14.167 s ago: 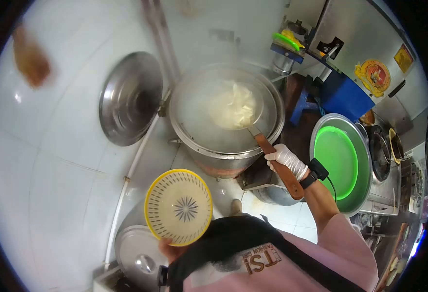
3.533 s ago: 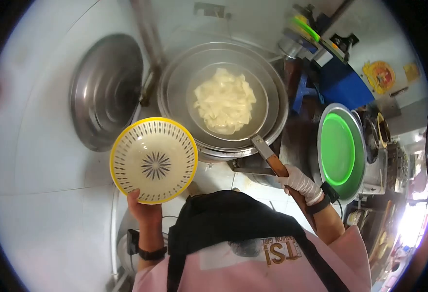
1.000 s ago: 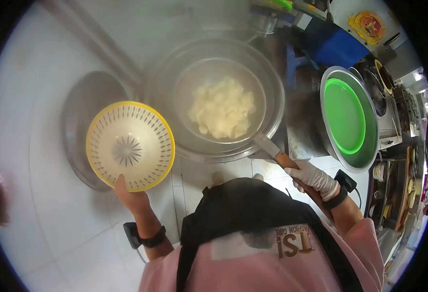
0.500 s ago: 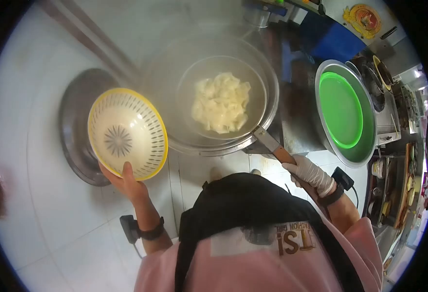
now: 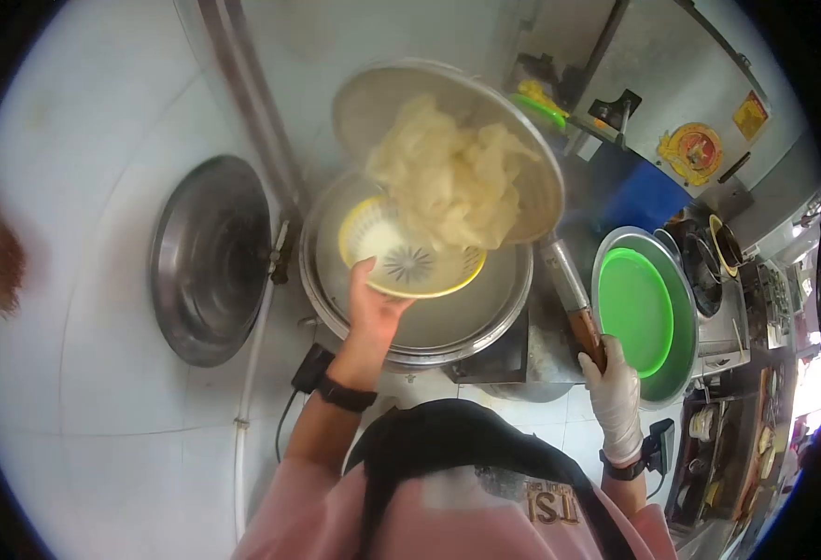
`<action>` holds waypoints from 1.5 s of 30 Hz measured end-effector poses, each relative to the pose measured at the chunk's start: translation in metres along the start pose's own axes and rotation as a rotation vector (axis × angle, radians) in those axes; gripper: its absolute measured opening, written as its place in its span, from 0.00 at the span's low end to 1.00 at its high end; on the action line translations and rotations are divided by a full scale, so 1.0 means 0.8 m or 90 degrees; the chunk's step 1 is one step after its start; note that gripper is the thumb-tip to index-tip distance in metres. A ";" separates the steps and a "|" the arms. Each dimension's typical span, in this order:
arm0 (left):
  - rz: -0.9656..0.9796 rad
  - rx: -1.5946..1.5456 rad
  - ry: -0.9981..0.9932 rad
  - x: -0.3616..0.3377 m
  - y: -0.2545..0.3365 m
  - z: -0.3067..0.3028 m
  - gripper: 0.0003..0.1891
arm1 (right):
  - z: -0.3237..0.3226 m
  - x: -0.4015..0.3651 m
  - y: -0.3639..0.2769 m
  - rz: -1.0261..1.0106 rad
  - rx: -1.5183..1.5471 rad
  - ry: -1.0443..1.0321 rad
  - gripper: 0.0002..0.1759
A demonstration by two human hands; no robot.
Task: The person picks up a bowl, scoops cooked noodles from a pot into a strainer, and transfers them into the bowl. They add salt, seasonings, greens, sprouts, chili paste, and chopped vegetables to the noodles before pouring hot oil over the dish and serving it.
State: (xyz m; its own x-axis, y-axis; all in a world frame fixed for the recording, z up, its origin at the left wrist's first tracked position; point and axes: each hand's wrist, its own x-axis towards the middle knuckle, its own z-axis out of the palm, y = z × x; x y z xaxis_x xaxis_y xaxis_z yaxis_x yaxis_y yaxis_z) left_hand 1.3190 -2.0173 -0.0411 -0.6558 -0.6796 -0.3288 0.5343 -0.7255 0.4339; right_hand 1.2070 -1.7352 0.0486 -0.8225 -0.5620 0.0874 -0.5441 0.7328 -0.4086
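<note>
Clasps the near rim of the bowl (image 5: 410,266) in the bare left hand (image 5: 373,306), thumb inside, fingers underneath. Holds it, yellow-rimmed and slotted, a little tipped over the open pot (image 5: 457,350), just above the cloudy water. Grips the wooden handle (image 5: 586,334) of the strainer (image 5: 382,98) in the gloved right hand (image 5: 606,378), fist closed round the end. Has the strainer raised and steeply tilted above the bowl, its hollow turned toward the camera. Lets the pale noodles (image 5: 448,182) hang in a clump from the strainer down into the bowl, the lower ends touching its inside. Wears a black band (image 5: 343,394) on the left wrist, a cable trailing beside it, and a black unit (image 5: 658,441) strapped at the right wrist. Stands close before the pot. Beyond: a steel lid (image 5: 210,257) against the tiled wall left of the pot, with a pipe (image 5: 242,89) running up between the two. Right of the pot, just beside the right hand, a green plate (image 5: 632,313) in a metal basin (image 5: 688,327). Farther back, a blue box (image 5: 648,196) below a steel cabinet (image 5: 672,75) bearing a round sticker (image 5: 695,149).
</note>
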 end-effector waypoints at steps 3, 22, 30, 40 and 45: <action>-0.032 -0.012 -0.021 0.006 -0.012 0.020 0.26 | -0.017 -0.016 -0.004 -0.068 -0.056 0.137 0.16; -0.170 0.118 -0.211 -0.144 -0.115 0.056 0.31 | -0.124 -0.149 0.227 0.307 0.268 0.063 0.18; -0.153 0.292 -0.292 -0.266 -0.286 0.151 0.34 | -0.205 -0.055 0.394 0.004 -0.272 -0.090 0.10; -0.373 0.368 -0.205 -0.293 -0.549 0.284 0.39 | -0.233 -0.147 0.638 -0.295 -0.224 0.097 0.07; -0.382 0.252 -0.399 -0.285 -0.737 0.363 0.40 | -0.254 -0.346 0.856 0.627 0.075 0.168 0.12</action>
State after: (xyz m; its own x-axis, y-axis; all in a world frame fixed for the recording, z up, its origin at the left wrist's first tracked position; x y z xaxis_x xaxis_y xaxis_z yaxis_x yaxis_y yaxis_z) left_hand 0.9985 -1.4026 0.0218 -0.9898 0.0587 -0.1296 -0.1279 -0.7662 0.6298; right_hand 1.0281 -1.0000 -0.0712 -0.9132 0.3811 -0.1441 0.4003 0.7730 -0.4922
